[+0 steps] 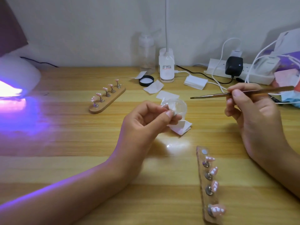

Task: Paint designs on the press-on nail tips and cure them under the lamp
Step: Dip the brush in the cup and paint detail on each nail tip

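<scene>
1. Near holder [204, 184], lower right of frame: a wooden strip lying lengthwise on the wooden table [81, 143]. It carries four pink nail tips [214, 171] with white markings on metal pegs. One bare metal disc sits at its far end.

2. Left hand [146, 120], centre of frame: the forearm enters from the lower left corner, wrist raised off the table. The fingers are curled inward, and thumb and forefinger pinch a small pale item [170, 111]; too small and blurred to identify. A folded white wipe [181, 128] lies on the table just beyond the knuckles.

3. Right hand [250, 111], right of frame: the forearm enters from the lower right edge. Thumb and fingers are closed around a slim bronze-coloured tool [227, 94], held nearly level with its tip pointing left. The tip is apart from the left hand, above a small clear dish [181, 105].

4. Far holder [107, 99], left of centre: a wooden strip set diagonally, with five more upright tips.

5. Curing lamp [17, 75], left edge: a white shell casting a purple glow onto the table.

6. Rear of table, by the wall: black lid [146, 80], white bottle [166, 67], clear pump bottle [146, 52], stack of white pads [195, 82], and power strip [240, 73] with plugs and cables.
</scene>
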A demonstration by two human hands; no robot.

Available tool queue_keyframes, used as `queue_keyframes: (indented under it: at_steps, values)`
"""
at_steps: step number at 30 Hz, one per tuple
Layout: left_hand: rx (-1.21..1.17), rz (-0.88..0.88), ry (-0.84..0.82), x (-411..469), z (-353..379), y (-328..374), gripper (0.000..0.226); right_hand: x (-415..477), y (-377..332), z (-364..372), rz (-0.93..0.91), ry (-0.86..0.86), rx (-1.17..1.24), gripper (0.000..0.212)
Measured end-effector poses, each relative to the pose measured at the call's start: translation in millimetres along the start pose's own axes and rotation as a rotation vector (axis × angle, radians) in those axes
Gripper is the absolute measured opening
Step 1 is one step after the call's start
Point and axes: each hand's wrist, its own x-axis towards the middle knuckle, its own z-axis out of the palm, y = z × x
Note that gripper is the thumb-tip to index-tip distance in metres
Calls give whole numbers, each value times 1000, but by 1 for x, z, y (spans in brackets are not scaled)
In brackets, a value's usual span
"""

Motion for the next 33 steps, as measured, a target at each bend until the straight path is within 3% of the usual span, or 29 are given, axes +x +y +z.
queue_keyframes:
  at_steps: [9,15,19,23,33]
  values:
    - [-134,-98,133,5,-1,-3,15,-4,-1,-1,-112,-74,-103,21]
    - [-149,-299,243,8,2,-9,19,-12,-5,4,-236,-118,-258,13]
    - [-224,-310,134,10,0,-10,7,-15,-7,7,-246,-149,-263,14]
    - [-197,-312,-39,10,-2,-8,9,-15,-5,7,-196,-198,-229,19]
    - [-135,-263,-180,9,1,-13,13,-14,-5,9,-95,-196,-145,19]
